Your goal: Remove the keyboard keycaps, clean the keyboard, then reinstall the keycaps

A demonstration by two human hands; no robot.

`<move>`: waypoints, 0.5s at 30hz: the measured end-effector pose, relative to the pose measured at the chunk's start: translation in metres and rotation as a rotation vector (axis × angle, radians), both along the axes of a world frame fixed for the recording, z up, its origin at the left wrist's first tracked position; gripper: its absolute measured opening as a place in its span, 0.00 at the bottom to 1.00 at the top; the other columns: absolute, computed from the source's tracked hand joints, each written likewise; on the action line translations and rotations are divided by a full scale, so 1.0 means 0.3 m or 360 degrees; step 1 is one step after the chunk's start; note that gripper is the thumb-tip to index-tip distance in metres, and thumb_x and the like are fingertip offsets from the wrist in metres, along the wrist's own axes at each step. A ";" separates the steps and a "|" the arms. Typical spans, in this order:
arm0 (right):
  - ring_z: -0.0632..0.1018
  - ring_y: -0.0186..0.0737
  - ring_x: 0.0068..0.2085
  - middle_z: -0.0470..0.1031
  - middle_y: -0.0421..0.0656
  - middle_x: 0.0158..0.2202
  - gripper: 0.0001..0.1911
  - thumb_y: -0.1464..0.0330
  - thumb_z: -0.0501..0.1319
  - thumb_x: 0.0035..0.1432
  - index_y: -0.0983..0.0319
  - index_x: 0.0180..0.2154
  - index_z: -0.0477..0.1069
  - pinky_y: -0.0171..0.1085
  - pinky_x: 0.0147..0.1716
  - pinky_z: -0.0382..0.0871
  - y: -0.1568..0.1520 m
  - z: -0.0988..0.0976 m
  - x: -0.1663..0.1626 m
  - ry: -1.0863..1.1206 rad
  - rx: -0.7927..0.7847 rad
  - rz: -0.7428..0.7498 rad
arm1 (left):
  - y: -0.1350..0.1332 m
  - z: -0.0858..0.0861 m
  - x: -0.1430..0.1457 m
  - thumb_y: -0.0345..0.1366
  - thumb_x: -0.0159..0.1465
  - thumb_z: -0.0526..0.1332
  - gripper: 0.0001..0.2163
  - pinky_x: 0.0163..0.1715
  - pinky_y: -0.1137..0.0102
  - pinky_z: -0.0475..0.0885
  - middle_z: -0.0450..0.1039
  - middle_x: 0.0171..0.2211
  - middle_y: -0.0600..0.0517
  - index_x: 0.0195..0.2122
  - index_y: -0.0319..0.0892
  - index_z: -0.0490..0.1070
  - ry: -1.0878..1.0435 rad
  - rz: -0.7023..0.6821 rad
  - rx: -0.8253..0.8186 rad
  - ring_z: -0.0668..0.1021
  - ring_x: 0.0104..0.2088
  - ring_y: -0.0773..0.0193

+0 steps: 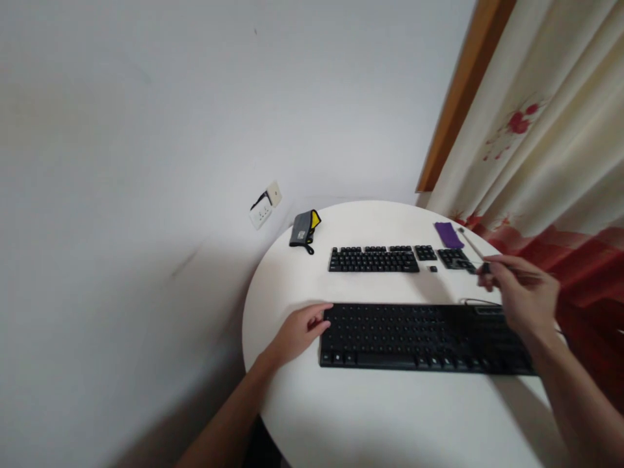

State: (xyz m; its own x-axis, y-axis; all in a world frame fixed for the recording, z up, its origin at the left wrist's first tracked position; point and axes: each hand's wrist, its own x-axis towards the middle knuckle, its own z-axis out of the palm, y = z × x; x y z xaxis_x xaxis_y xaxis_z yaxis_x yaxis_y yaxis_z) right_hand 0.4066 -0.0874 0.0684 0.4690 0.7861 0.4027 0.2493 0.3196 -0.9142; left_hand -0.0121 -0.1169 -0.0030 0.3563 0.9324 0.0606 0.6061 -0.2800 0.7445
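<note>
The keyboard [390,335] was laid nine-to-three, its nine-o'clock edge touched by the half-open left hand [303,330]; toward two o'clock, nearer the number-pad keycaps [449,257], a thin tool [485,268] was pinched by the right hand [527,292].

A folded grey cloth [301,229] with a yellow inner side, black edging and a hanging loop lies near the far left edge of the round white counter [375,221]. A purple cloth [449,235] lies flat toward the far right. On the pale, scuffed wall [195,130] sit a white power socket [260,212] and a cream wall plate [274,194]. A brown wooden strip [463,97] runs beside a cream curtain [531,130] with red flowers and a red lower part.
</note>
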 end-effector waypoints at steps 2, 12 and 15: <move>0.75 0.36 0.24 0.76 0.43 0.27 0.13 0.63 0.66 0.55 0.62 0.41 0.76 0.36 0.23 0.69 -0.071 0.008 -0.146 -0.0061 -0.0243 0.0403 | -0.005 0.011 0.000 0.36 0.66 0.60 0.16 0.32 0.73 0.65 0.70 0.32 0.54 0.55 0.47 0.72 0.0043 -0.0074 0.0037 0.71 0.30 0.67; 0.79 0.39 0.24 0.76 0.42 0.23 0.17 0.55 0.66 0.54 0.65 0.32 0.74 0.33 0.22 0.73 -0.233 -0.091 -0.648 0.0022 -0.0937 0.1400 | -0.002 0.013 0.000 0.36 0.67 0.59 0.14 0.34 0.72 0.66 0.74 0.33 0.51 0.52 0.46 0.75 0.0109 -0.0171 0.0149 0.74 0.33 0.64; 0.79 0.39 0.23 0.76 0.42 0.21 0.17 0.55 0.65 0.55 0.64 0.32 0.74 0.33 0.22 0.73 -0.235 -0.125 -0.666 -0.0059 -0.0937 0.1416 | -0.004 0.014 -0.003 0.37 0.68 0.58 0.14 0.37 0.71 0.67 0.76 0.36 0.50 0.53 0.46 0.75 0.0103 -0.0197 0.0159 0.75 0.35 0.62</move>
